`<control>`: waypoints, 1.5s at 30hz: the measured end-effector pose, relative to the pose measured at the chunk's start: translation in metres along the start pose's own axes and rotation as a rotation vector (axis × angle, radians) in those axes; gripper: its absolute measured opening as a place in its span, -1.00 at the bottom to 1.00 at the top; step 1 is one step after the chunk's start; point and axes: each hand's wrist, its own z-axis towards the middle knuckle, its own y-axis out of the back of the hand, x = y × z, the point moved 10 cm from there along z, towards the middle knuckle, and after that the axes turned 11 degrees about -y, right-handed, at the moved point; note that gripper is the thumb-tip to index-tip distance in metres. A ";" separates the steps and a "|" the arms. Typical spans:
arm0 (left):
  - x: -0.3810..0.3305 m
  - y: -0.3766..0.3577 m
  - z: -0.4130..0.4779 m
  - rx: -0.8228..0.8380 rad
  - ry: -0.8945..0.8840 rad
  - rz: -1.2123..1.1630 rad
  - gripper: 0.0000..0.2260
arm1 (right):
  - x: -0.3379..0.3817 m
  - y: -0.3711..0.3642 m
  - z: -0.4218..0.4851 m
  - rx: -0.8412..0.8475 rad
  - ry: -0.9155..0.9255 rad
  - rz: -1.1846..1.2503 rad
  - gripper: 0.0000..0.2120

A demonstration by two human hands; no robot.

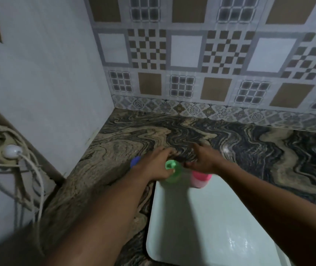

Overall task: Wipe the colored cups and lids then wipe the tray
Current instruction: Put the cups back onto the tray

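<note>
The left hand (pixel 156 166) grasps the green cup (pixel 173 172). Its thumb lies across the cup's near side and its fingers reach past the far side. The cup stands at the far left corner of the pale tray (pixel 191 223), which lies on the swirled tabletop (pixel 249 150). The right hand (pixel 204 160) hovers just right of the green cup, right above the pink cup (pixel 200 179) at the tray's far edge. Its fingers are bent downward, and blur hides whether they hold anything. A blue piece (pixel 135 161) – cup or lid, unclear – peeks out left of the left wrist.
</note>
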 end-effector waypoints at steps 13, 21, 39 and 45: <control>0.106 -0.016 -0.119 0.155 0.468 -0.047 -0.03 | 0.174 -0.064 0.012 0.171 0.418 -0.184 -0.14; 0.105 -0.005 -0.118 0.040 0.481 -0.025 -0.42 | 0.174 -0.059 0.014 0.068 0.412 -0.123 -0.32; -0.121 0.013 0.079 0.086 -0.092 -0.022 -0.39 | -0.133 0.105 -0.033 -0.145 -0.085 0.141 -0.30; -0.155 -0.056 0.101 0.228 -0.178 0.191 -0.35 | -0.197 0.045 -0.052 -0.074 -0.177 0.153 -0.38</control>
